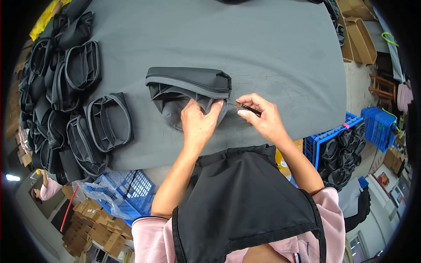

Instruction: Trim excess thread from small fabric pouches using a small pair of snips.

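Observation:
A black zippered fabric pouch (190, 76) lies gaping on the grey-covered table, its inner dividers showing. My left hand (199, 118) is closed on the pouch's right edge, thumb and fingers pinching the fabric near the zipper end; some fingers are hidden inside the opening. Just right of that edge, my right hand (263, 118) grips small black-handled thread snips (251, 109). Their thin metal tip points left at the pouch corner. Whether the tip touches the fabric, I cannot tell.
Piled along the table's left side are several similar black pouches (109, 122). Below the table edge stand a blue crate (127, 193) at left and a blue crate of black pouches (312, 151) at right. Cardboard boxes (101, 232) are stacked at lower left. A person (49, 188) is far left.

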The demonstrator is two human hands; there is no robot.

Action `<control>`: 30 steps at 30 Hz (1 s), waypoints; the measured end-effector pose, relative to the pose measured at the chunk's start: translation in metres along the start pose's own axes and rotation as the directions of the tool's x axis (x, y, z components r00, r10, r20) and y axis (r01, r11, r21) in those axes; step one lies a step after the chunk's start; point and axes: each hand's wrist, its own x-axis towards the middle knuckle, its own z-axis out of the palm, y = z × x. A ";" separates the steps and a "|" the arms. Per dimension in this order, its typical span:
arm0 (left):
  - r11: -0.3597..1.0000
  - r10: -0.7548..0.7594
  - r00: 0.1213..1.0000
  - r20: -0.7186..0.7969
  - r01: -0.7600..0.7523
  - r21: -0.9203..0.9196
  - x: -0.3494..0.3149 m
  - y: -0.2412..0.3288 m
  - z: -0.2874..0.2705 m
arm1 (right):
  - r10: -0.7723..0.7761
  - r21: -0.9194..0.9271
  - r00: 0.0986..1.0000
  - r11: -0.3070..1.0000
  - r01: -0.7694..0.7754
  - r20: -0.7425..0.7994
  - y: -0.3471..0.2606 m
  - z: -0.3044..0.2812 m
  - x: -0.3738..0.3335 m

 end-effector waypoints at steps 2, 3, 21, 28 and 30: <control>1.000 0.002 1.000 -0.009 -0.002 0.010 0.000 -0.004 0.000 | -0.190 -0.289 0.981 0.942 0.170 -0.041 -0.007 0.000 -0.001; 1.000 0.007 1.000 -0.014 -0.006 0.020 0.000 -0.005 0.000 | -0.189 -0.289 0.981 0.942 0.170 -0.037 -0.008 0.000 -0.001; 0.999 0.034 0.999 0.008 -0.034 0.017 0.007 -0.007 -0.002 | -0.584 -0.750 0.808 0.498 0.436 0.082 -0.020 0.001 -0.002; 0.998 -0.029 0.999 0.023 0.028 0.058 0.011 -0.007 -0.003 | -0.593 -0.657 0.805 0.619 0.431 -0.030 -0.011 0.004 -0.002; 0.999 0.052 0.999 -0.007 -0.052 -0.011 0.015 -0.005 -0.003 | -0.571 -0.584 0.815 0.696 0.418 -0.097 -0.010 0.006 0.001</control>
